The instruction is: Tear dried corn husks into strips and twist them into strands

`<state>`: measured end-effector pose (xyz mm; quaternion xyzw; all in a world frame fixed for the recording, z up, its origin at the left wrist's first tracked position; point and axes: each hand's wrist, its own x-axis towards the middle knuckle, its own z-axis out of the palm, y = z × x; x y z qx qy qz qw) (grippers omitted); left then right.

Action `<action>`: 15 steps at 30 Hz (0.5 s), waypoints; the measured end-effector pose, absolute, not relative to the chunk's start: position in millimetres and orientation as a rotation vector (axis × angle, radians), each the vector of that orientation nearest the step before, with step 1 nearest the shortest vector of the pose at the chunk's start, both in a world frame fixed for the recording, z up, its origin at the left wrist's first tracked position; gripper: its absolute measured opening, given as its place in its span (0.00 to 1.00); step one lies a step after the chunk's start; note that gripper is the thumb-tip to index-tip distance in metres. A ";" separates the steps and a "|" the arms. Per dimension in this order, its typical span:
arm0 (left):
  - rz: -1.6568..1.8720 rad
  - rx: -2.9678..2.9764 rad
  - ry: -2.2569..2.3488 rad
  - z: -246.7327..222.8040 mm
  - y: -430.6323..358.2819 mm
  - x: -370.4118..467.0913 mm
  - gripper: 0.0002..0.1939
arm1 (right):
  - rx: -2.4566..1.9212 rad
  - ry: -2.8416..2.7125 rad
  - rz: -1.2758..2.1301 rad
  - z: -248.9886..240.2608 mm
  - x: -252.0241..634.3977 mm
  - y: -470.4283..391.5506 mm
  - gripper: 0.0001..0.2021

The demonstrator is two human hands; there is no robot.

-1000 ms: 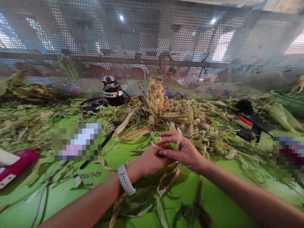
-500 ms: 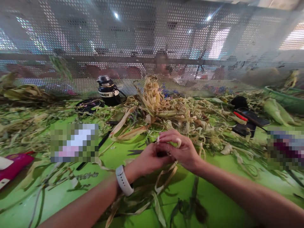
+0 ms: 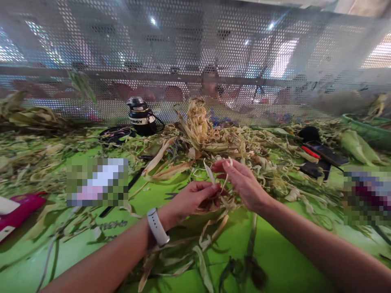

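My left hand pinching a thin pale dried-leaf strip, right hand half-curling, grip unclear, green curved-rim basket holding dry husks

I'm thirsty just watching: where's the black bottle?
In the head view, the bottle stands left of centre, just left of the upright husks, before the perforated screen.

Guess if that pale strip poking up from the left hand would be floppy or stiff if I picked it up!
Probably floppy: the pale strip curves above the left hand. It's likely very light, because it looks thin and narrow. It might tear if tugged, since it looks papery and dry.
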<state>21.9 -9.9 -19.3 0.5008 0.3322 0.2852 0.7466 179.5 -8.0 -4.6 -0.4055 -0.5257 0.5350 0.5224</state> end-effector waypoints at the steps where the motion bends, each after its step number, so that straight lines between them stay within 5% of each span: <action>1: 0.653 1.030 0.719 -19.5 -8.6 21.4 0.17 | -0.990 -1.260 1.291 -4.8 181.5 -6.8 0.14; 15: 0.713 1.206 0.769 -19.0 -2.2 17.0 0.14 | -1.101 -1.386 1.049 -13.2 184.2 2.4 0.17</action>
